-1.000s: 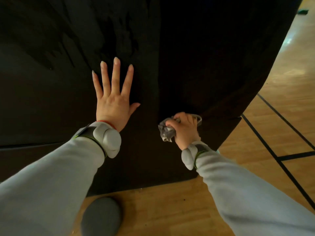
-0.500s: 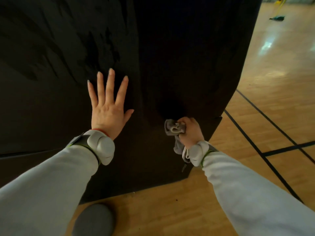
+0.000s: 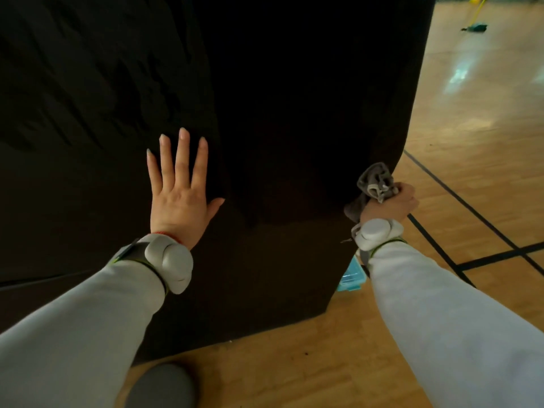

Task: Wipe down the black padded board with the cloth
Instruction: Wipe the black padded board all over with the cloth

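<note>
Black padded board [image 3: 294, 98] stands upright on the wooden floor [image 3: 338, 363]. Left hand [image 3: 179, 201] lies flat against its face, with the fingers [image 3: 182, 160] straight and slightly spread and the thumb out to the side. Right hand [image 3: 391, 206] is at the board's right edge, fingers curled round a bunched grey cloth [image 3: 375, 181] — the cloth touches that edge. A teal container [image 3: 351, 275] shows beside the board's lower right edge.
</note>
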